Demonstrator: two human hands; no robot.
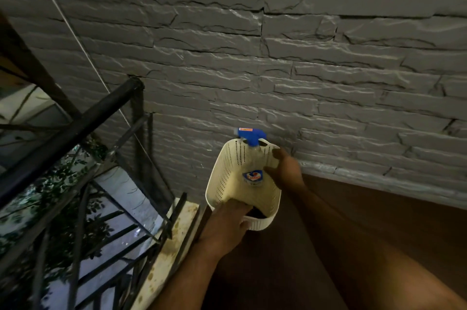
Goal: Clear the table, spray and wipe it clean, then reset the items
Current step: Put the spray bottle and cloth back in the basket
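Cream plastic under both hands: a perforated, oval cream plastic basket (233,184) is held over the near-left corner of the brown wooden table (379,221).

Left hand (225,227): fingers curled over the near rim of the basket, tips inside, thumb side outside. Closed on the rim. Judged to be carrying or steadying the basket's weight.

Right hand (284,170): fingers spread and loosely bent, reaching in over the far-right rim. Thumb and index point toward the bottle but I cannot tell whether they touch it; not a closed grip as seen.

Just ahead of the right fingertips, inside the basket: a clear spray bottle with a blue trigger head (251,136). It leans against the far wall, head projecting above the rim, label facing up. Likely stowed there so the cleaning supplies travel together. Something dark lies at the basket bottom under the left fingers; too dim to identify.

Beyond the basket: grey textured stone-pattern wall (303,69). Left of the left hand: stained pale ledge (174,234), then black metal railing (75,127) with foliage below.

Judgement: the visible tabletop carries no items, so clearing appears done; current step is probably fetching the sprayer. Next move needs a firm grasp on the bottle neck while the left hand keeps the basket level, so near the ledge.
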